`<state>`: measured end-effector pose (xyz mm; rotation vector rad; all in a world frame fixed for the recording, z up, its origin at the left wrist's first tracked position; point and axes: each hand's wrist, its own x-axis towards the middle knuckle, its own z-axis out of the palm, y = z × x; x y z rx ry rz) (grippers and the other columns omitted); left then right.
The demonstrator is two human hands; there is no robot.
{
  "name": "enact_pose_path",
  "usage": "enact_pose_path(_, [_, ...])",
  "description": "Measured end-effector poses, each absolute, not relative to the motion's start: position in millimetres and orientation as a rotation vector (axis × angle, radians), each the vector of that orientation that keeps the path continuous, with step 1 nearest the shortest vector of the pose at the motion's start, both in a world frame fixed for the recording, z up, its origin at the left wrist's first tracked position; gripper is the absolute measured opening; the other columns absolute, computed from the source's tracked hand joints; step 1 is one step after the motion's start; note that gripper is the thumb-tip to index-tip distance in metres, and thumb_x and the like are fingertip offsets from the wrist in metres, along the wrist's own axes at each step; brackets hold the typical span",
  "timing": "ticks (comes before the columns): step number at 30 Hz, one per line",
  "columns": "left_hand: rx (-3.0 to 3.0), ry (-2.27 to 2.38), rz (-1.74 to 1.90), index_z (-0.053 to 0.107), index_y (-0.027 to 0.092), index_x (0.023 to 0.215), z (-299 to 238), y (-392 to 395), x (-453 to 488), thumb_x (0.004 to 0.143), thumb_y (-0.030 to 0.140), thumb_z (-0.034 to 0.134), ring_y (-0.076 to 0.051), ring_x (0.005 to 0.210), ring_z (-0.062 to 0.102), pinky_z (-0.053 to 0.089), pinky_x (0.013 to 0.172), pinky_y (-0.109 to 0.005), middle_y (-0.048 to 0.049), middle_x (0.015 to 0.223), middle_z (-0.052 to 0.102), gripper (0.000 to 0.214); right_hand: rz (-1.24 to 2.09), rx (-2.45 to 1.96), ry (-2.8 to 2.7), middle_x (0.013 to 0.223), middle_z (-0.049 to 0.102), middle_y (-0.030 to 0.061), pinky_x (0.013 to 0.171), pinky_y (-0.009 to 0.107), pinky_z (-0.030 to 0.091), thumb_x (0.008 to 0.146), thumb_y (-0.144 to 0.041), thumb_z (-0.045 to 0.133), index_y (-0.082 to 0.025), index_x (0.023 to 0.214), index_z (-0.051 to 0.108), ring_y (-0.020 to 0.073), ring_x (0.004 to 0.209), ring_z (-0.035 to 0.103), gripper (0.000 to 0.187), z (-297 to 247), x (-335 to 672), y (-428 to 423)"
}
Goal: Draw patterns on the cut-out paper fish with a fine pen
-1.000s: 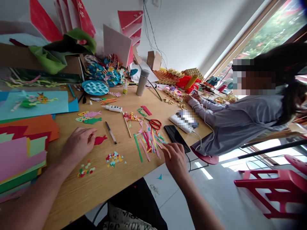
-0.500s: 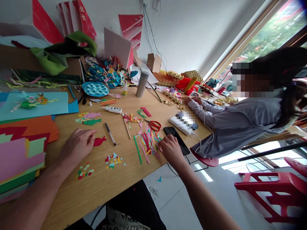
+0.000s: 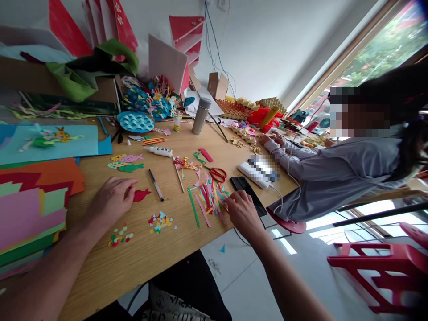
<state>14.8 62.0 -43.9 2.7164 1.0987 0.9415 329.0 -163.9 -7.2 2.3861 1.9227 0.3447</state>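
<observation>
at lower left on the wooden table (image 3: pixel 96 267), the left hand (image 3: pixel 112 200) rests with its fingers loosely curled, holding nothing, their tips just beside a red paper fish (image 3: pixel 141 195). right of centre, the right hand (image 3: pixel 242 214) has its fingers bent down at the edge of a heap of coloured paper strips (image 3: pixel 209 198); whether they pinch a strip i cannot tell. red-handled scissors (image 3: pixel 218 174) lie just above the heap, a black phone (image 3: pixel 244 189) just right of it.
</observation>
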Motion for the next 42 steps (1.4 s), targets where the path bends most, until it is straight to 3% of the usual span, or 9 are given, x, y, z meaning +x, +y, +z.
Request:
enact_pose_path(6, [2.764, 1.038, 0.977, 0.072, 0.011, 0.103, -49, 64, 15, 0.091, 0.027, 0.041, -0.027, 0.087, 0.064, 0.052, 0.082, -0.039, -0.013, 0.094, 0.075, 0.037, 0.396, 2.439, 1.977, 0.101, 0.068, 0.0102, 0.083, 0.037, 0.038, 0.091, -0.008, 0.058, -0.02, 0.098, 0.073, 0.0265, 0.1, 0.05, 0.021, -10, 320, -188])
enact_pose_path(10, [2.775, 1.021, 0.992, 0.072, 0.011, 0.102, -49, 64, 16, 0.091, 0.027, 0.041, -0.027, 0.086, 0.064, 0.053, 0.08, -0.039, -0.0133, 0.093, 0.075, 0.036, 0.428, 2.49, 1.993, 0.101, 0.068, 0.0105, 0.081, 0.037, 0.039, 0.085, -0.001, 0.057, -0.018, 0.097, 0.073, 0.0276, 0.1, 0.05, 0.027, -17, 323, -199])
enact_pose_path(23, [2.788, 1.009, 1.013, 0.073, 0.009, 0.103, -48, 64, 16, 0.091, 0.026, 0.041, -0.027, 0.085, 0.064, 0.053, 0.079, -0.039, -0.0134, 0.091, 0.075, 0.038, 0.563, 2.562, 2.124, 0.096, 0.067, 0.0126, 0.08, 0.04, 0.047, 0.089, -0.003, 0.05, -0.013, 0.11, 0.07, 0.0277, 0.093, 0.052, 0.031, -27, 329, -222])
enact_pose_path(29, [2.787, 1.024, 0.998, 0.073, 0.009, 0.102, -45, 62, 16, 0.091, 0.025, 0.041, -0.027, 0.084, 0.064, 0.053, 0.077, -0.037, -0.0125, 0.087, 0.074, 0.038, 0.427, 2.6, 2.084, 0.096, 0.067, 0.0111, 0.082, 0.04, 0.047, 0.09, -0.003, 0.049, -0.019, 0.103, 0.074, 0.028, 0.094, 0.052, 0.033, -30, 341, -212])
enact_pose_path(42, [2.745, 1.071, 0.933, 0.072, 0.015, 0.102, -46, 63, 16, 0.09, 0.029, 0.039, -0.026, 0.086, 0.064, 0.053, 0.081, -0.037, -0.01, 0.088, 0.074, 0.038, 0.425, 2.599, 2.186, 0.101, 0.063, 0.011, 0.083, 0.041, 0.049, 0.09, -0.001, 0.045, -0.024, 0.116, 0.072, 0.0272, 0.096, 0.051, 0.045, -29, 340, -211])
